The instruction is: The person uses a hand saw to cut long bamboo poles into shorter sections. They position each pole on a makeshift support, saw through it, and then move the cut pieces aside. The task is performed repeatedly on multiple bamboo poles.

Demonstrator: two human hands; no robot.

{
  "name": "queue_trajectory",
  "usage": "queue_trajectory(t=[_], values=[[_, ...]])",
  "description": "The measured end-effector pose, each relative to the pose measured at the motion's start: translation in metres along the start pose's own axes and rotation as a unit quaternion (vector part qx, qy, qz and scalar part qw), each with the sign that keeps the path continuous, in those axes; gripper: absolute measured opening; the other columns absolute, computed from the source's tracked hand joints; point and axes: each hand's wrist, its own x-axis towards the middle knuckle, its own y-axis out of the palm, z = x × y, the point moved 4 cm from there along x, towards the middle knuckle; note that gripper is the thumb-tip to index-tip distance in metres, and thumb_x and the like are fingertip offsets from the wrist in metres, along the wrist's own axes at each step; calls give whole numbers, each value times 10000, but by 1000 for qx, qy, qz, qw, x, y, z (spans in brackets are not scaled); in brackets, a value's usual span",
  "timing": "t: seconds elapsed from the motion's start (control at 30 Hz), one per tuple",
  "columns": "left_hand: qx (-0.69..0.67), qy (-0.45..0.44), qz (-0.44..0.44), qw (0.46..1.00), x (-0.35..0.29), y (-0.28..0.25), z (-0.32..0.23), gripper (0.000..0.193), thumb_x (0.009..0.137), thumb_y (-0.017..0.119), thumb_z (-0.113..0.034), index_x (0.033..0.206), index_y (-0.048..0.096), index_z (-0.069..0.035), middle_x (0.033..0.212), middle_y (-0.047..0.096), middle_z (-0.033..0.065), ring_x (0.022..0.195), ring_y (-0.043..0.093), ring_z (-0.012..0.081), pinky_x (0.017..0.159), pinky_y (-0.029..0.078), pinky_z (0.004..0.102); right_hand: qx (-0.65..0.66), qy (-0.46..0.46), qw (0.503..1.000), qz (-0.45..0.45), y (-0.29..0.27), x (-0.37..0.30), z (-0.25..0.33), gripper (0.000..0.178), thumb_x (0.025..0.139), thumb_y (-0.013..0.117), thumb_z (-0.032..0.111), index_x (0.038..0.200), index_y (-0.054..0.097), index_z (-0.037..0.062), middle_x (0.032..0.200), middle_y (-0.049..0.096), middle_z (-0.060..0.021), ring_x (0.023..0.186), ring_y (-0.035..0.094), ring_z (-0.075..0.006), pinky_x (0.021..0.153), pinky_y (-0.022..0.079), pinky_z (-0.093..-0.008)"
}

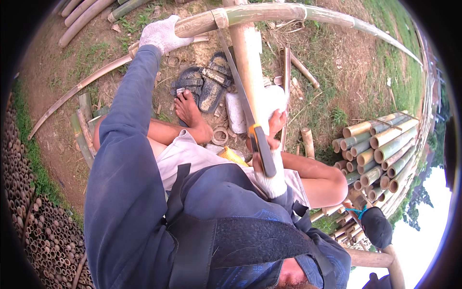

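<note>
My left hand (162, 35), in a white knit glove, is wrapped round a long bamboo pole (269, 13) that runs across the top of the view. In my right hand (272, 180), also gloved but with the fingers bare, is a hand saw (239, 85) with an orange and black handle. The blade's far end meets the pole near a joint, to the right of my left hand. A thick upright bamboo post (247, 62) stands beneath the pole, beside the blade. Whether the blade has cut in, I cannot tell.
Black sandals (211, 84) covered in sawdust lie near my bare feet. A whitish block (236, 113) and a cut bamboo ring (220, 137) sit between my legs. Bamboo poles are stacked at the right (380, 149), with cut bamboo tubes (45, 245) piled at the left.
</note>
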Motion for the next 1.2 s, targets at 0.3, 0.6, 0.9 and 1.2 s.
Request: queue_trajectory(t=[0.3, 0.6, 0.9, 1.2], values=[[7, -32, 53, 998, -7, -23, -15, 808, 813, 776, -759, 1398, 704, -207, 1275, 801, 178, 1201, 763, 393, 1064, 584, 510, 5, -19, 994, -103, 53, 213, -29, 519, 955, 701, 46, 1457, 574, 38, 1144, 735, -175, 1027, 748, -295, 931, 593, -399], [26, -6, -14, 1000, 2, 5, 4, 838, 809, 793, -785, 1410, 699, -209, 1247, 808, 163, 1158, 777, 374, 1029, 599, 515, 34, -40, 997, -53, 8, 15, 4, 608, 1000, 648, 14, 1583, 477, -16, 1398, 607, -146, 1186, 650, -232, 1050, 525, -348], [-2, -27, 55, 998, -7, -9, -11, 814, 830, 772, -751, 1427, 684, -206, 1274, 799, 180, 1184, 765, 407, 1057, 584, 514, 26, -66, 991, -118, 59, 193, -35, 510, 963, 718, 39, 1460, 604, 54, 1114, 726, -157, 965, 731, -241, 871, 590, -381], [-22, -11, 19, 1000, 0, -6, -2, 857, 787, 791, -797, 1385, 709, -188, 1216, 812, 186, 1148, 776, 400, 1027, 593, 505, 9, 20, 997, -72, 7, -5, -11, 569, 983, 662, 51, 1538, 543, 8, 1363, 660, -151, 1179, 687, -313, 1088, 530, -410]])
